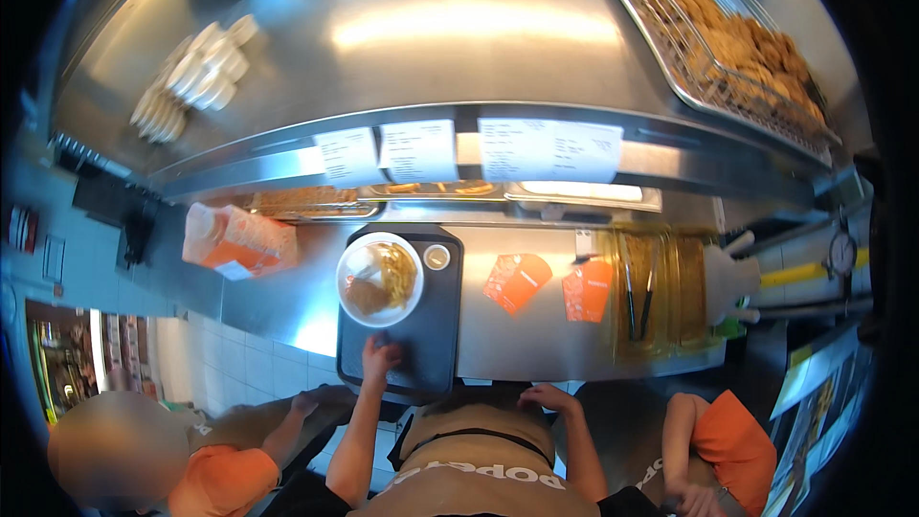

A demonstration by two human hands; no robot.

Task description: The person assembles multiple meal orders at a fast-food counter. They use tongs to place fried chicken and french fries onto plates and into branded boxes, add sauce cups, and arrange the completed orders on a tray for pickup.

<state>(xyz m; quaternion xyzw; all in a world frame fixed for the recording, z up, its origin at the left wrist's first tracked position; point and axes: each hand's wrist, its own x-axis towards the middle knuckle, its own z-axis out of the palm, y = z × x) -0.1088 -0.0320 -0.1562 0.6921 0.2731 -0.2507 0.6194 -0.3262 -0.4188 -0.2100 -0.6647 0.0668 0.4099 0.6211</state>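
A dark tray [436,325] lies on the steel counter in front of me. On it stand a round white plate [346,273] with fries [394,273] and a brown fried piece [364,297], and a small white cup [437,258] beside the plate. My left hand [381,354] is over the tray just below the plate, fingers loosely bent and apart, with nothing visible in them. Close to my apron, at the counter's front edge, my right hand [546,397] hangs with loose fingers and holds nothing I can see.
Two orange cartons [517,282] [587,291] lie right of the tray, before yellowish bins [637,325] with tongs [640,302]. An orange-white bag [239,241] stands left. Paper slips [550,148] hang from the shelf; fried chicken [728,29] fills a rack. Co-workers [225,483] [732,450] stand both sides.
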